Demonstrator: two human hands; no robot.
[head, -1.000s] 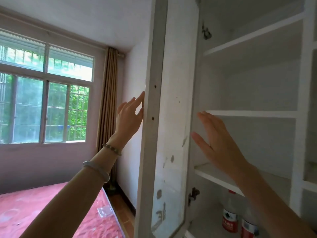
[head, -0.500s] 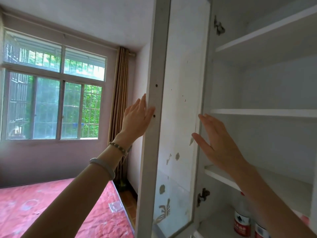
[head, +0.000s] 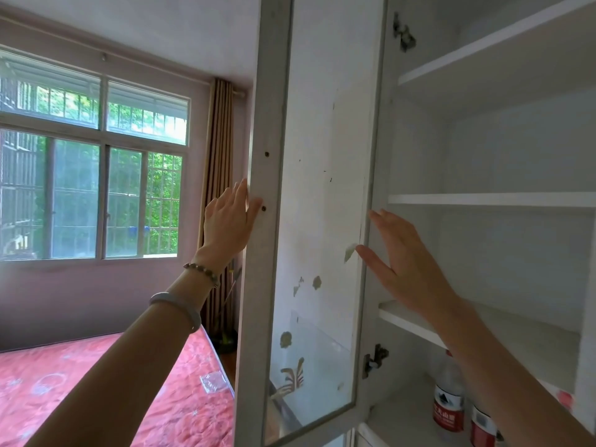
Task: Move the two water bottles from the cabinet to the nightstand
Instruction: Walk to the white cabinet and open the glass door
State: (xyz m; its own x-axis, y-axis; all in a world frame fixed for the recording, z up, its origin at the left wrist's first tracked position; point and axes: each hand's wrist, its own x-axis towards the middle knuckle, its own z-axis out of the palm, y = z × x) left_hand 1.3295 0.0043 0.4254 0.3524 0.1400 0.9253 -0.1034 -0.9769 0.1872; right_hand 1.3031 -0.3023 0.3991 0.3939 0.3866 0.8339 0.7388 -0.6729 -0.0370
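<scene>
Two clear water bottles with red labels stand on a low shelf of the white cabinet. One bottle shows nearly whole; my right forearm hides much of the other bottle. My left hand rests flat on the outer edge of the open cabinet door, thumb on its front. My right hand is held up with fingers spread by the door's hinge side, above the bottles and holding nothing.
The glass-panelled door swings out to the left. Several white shelves above the bottles carry nothing. A bed with a red patterned cover lies at lower left below a barred window, with a brown curtain in the corner.
The cabinet door has swung further open under my left hand, and the view has shifted right. My right hand has stayed raised in about the same place.
</scene>
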